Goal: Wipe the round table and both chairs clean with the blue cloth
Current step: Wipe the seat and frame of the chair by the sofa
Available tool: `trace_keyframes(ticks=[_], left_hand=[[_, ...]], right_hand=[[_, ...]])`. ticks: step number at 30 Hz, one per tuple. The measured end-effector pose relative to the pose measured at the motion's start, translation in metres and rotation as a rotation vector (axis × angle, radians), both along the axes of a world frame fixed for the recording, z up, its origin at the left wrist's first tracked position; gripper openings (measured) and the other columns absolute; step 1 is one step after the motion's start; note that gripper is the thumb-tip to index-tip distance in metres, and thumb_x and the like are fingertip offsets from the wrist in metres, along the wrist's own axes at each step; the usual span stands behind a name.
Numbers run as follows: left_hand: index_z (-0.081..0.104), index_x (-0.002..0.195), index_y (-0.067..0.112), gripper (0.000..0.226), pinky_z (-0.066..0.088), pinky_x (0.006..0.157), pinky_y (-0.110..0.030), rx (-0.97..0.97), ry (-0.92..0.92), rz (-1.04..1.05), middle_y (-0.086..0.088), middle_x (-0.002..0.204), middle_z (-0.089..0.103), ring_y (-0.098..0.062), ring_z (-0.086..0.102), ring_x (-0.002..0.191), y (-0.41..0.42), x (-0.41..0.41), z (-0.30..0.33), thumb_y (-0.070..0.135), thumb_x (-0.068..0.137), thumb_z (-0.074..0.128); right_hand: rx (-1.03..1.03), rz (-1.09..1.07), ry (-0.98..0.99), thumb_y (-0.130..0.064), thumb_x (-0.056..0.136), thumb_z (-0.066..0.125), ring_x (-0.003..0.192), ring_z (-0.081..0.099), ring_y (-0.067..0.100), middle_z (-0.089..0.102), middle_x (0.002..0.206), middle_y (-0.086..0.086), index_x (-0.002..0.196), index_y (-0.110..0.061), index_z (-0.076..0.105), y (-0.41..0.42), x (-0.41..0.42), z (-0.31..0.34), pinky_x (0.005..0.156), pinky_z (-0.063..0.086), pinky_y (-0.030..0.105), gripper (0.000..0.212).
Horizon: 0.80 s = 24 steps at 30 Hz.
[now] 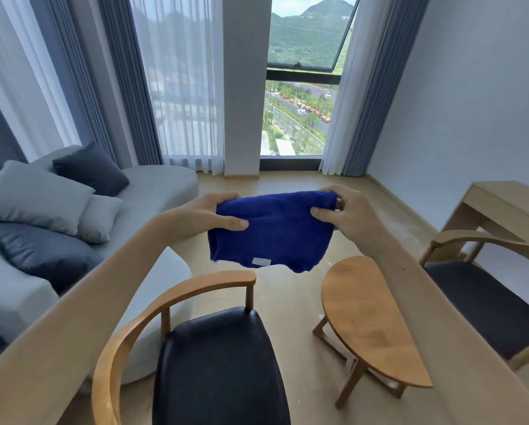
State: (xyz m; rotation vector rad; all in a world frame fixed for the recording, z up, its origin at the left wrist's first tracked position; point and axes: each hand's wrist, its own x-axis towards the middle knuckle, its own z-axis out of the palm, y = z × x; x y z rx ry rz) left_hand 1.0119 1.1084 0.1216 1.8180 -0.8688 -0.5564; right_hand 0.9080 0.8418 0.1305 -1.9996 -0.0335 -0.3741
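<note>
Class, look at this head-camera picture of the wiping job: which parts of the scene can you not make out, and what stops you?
- Round wooden table: right side hidden by the right forearm.
- Right-hand wooden chair with dark seat: cut off by the frame's right edge.
- White label on the folded blue cloth: too small to read.
- Right hand: fingertips hidden behind the cloth.
- Pale wooden desk: a red item at the frame edge, unidentifiable.

Blue cloth point(272, 231) held up in mid-air, folded, gripped at its upper corners: left hand point(205, 214) on one side, right hand point(346, 216) on the other, thumbs on the near face. White tag near its lower edge. Below, near chair point(214, 357) with dark seat and curved wooden back; round table point(370, 326) just right of it; second chair point(484, 296) further right. Sofa point(153, 191) with cushions at left, desk point(502, 207) at right.
</note>
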Motion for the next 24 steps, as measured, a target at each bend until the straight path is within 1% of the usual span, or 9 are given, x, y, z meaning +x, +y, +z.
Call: trace_keyframes(ticks=[2,4,8,12,14,17,19,21,24], left_hand=[[0.058,0.103,0.022,0.027,0.053,0.065,-0.019,-0.032,0.041,-0.017,0.007,0.095,0.068,-0.009,0.067,0.084,-0.001,0.002,-0.005,0.039,0.083,0.066],[0.058,0.099,0.022,0.019,0.052,0.062,-0.017,-0.039,0.009,0.020,0.009,0.089,0.068,-0.006,0.066,0.078,-0.004,0.003,-0.008,0.036,0.089,0.066],[0.059,0.091,0.027,0.004,0.049,0.057,-0.011,-0.026,-0.255,0.154,0.016,0.079,0.067,-0.001,0.065,0.073,-0.023,0.006,-0.016,0.029,0.093,0.062],[0.060,0.095,0.027,0.004,0.053,0.062,-0.019,-0.020,-0.325,0.104,0.011,0.087,0.068,-0.006,0.066,0.079,-0.054,0.004,-0.034,0.024,0.093,0.062],[0.060,0.096,0.025,0.007,0.053,0.064,-0.020,-0.017,-0.320,0.048,0.009,0.089,0.068,-0.009,0.066,0.081,-0.078,-0.003,-0.046,0.019,0.093,0.061],[0.059,0.092,0.028,0.013,0.053,0.065,-0.020,-0.015,-0.294,-0.036,0.009,0.089,0.068,-0.010,0.066,0.082,-0.125,-0.023,-0.065,0.015,0.093,0.062],[0.060,0.091,0.026,0.011,0.056,0.070,-0.028,-0.002,-0.232,-0.063,0.004,0.089,0.069,-0.014,0.066,0.083,-0.157,-0.037,-0.081,0.016,0.091,0.064],[0.063,0.089,0.021,0.007,0.056,0.072,-0.034,0.003,-0.139,-0.086,0.001,0.086,0.071,-0.016,0.067,0.081,-0.188,-0.050,-0.099,0.015,0.089,0.067],[0.065,0.087,0.015,0.005,0.053,0.069,-0.030,0.026,-0.044,-0.158,0.002,0.083,0.070,-0.009,0.065,0.076,-0.240,-0.075,-0.130,0.014,0.087,0.069]], right_hand=[[0.008,-0.018,-0.005,-0.003,0.085,0.068,0.081,0.062,0.014,0.067,0.084,-0.004,0.099,-0.016,0.066,-0.004,-0.003,-0.002,0.074,0.056,0.033,0.019],[0.012,-0.030,-0.002,-0.004,0.085,0.068,0.080,0.062,0.011,0.067,0.084,-0.006,0.099,-0.016,0.066,-0.008,-0.006,-0.004,0.074,0.056,0.032,0.019],[0.021,-0.087,0.022,-0.006,0.085,0.069,0.080,0.063,0.009,0.068,0.087,-0.003,0.098,-0.016,0.066,-0.014,-0.018,-0.017,0.071,0.057,0.029,0.017],[0.051,-0.196,0.096,-0.002,0.083,0.069,0.081,0.065,0.013,0.069,0.088,0.002,0.094,-0.020,0.065,-0.033,-0.039,-0.042,0.065,0.058,0.025,0.021],[0.045,-0.246,0.149,-0.003,0.083,0.069,0.085,0.067,0.016,0.070,0.090,0.003,0.094,-0.022,0.066,-0.051,-0.055,-0.056,0.069,0.059,0.028,0.023],[0.029,-0.331,0.216,-0.010,0.083,0.069,0.089,0.067,0.017,0.071,0.089,-0.004,0.093,-0.031,0.066,-0.089,-0.087,-0.076,0.076,0.059,0.036,0.024],[0.015,-0.378,0.272,-0.017,0.082,0.069,0.090,0.068,0.015,0.072,0.090,-0.007,0.093,-0.036,0.066,-0.115,-0.110,-0.089,0.079,0.057,0.042,0.022],[0.029,-0.417,0.313,-0.017,0.082,0.070,0.089,0.069,0.015,0.072,0.090,-0.006,0.091,-0.035,0.067,-0.140,-0.133,-0.104,0.079,0.058,0.045,0.021],[0.093,-0.472,0.352,-0.010,0.082,0.071,0.088,0.069,0.016,0.073,0.090,-0.003,0.091,-0.028,0.069,-0.184,-0.169,-0.129,0.077,0.059,0.045,0.020]])
